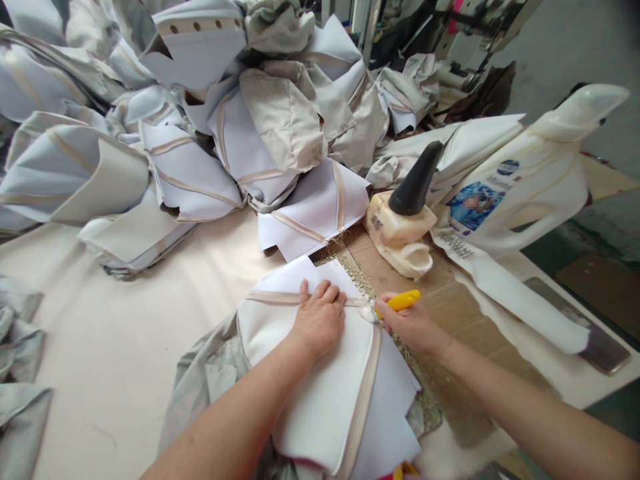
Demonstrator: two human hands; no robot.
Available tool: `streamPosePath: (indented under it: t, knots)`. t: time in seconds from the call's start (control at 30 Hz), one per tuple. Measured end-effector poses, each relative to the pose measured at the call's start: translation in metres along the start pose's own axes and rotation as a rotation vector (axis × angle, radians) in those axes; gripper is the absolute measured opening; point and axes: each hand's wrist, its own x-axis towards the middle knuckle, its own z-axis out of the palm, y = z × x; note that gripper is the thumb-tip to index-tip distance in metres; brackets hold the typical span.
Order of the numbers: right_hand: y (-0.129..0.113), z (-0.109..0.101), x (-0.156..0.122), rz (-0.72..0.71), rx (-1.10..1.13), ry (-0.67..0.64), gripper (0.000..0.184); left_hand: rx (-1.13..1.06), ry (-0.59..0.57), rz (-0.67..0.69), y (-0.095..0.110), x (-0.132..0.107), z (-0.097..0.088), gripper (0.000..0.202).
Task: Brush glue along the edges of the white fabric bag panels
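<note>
My left hand (319, 319) lies flat, fingers together, pressing down on a white fabric piece (330, 393) with beige trim strips, near its upper corner. My right hand (411, 323) is closed around a small yellow-handled tool (401, 301), its tip at the corner of the fabric where a tuft of loose threads shows. The fabric piece rests on top of a stack of similar pieces on the table in front of me.
A big heap of white and beige fabric pieces (215, 127) fills the back of the table. A yellowish bottle with a black nozzle (407, 220) lies beside a large white plastic jug (525, 180) at right. Brown cardboard (450, 313) covers the table's right side.
</note>
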Motion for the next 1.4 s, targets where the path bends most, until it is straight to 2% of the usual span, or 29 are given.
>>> streamPosePath:
  t: [0.13,0.23,0.3,0.37,0.47,0.6,0.7,0.8,0.9,1.03,1.13,1.2,1.3,1.4]
  knots:
    - [-0.006,-0.007,0.001,0.041,-0.018,-0.033,0.028,0.042,0.071,0.09,0.003,-0.003,0.003,0.034]
    - [-0.012,-0.003,0.019,-0.033,0.017,0.073,0.028,0.047,-0.001,0.178,0.007,-0.001,0.001,0.028]
    - [-0.012,0.003,0.029,-0.083,0.052,0.148,0.026,0.033,-0.063,0.168,0.009,0.001,-0.003,0.022]
    - [-0.007,0.007,0.029,-0.086,0.082,0.143,0.026,0.011,-0.081,0.142,0.011,0.0,-0.006,0.02]
    - [0.004,0.004,0.008,-0.055,0.06,0.071,0.028,-0.029,-0.091,0.087,0.017,-0.007,-0.008,0.035]
    - [0.01,-0.011,-0.03,-0.017,-0.014,0.012,0.028,-0.037,-0.119,0.002,0.032,-0.018,-0.004,0.077]
    - [0.006,-0.017,-0.035,-0.003,-0.027,0.022,0.029,0.011,-0.15,-0.033,0.041,-0.021,0.004,0.094]
    - [0.002,-0.012,-0.023,-0.009,0.027,0.093,0.027,0.066,-0.163,-0.056,0.045,-0.021,0.012,0.093]
    - [0.005,-0.005,-0.021,-0.035,0.037,0.088,0.027,0.083,-0.159,-0.052,0.045,-0.022,0.016,0.092]
    - [0.017,-0.006,-0.056,-0.028,-0.016,0.067,0.028,0.082,-0.147,-0.052,0.044,-0.022,0.018,0.094]
    - [0.027,-0.013,-0.09,0.053,0.007,0.073,0.03,0.088,-0.154,-0.056,0.043,-0.022,0.019,0.096]
    - [0.028,-0.016,-0.102,0.113,0.021,0.077,0.031,0.093,-0.161,-0.053,0.043,-0.021,0.02,0.097]
    - [0.021,-0.018,-0.095,0.154,0.043,0.098,0.031,0.102,-0.175,-0.055,0.044,-0.021,0.019,0.097]
    - [0.01,-0.015,-0.068,0.083,0.077,0.189,0.03,0.108,-0.189,-0.064,0.046,-0.02,0.016,0.096]
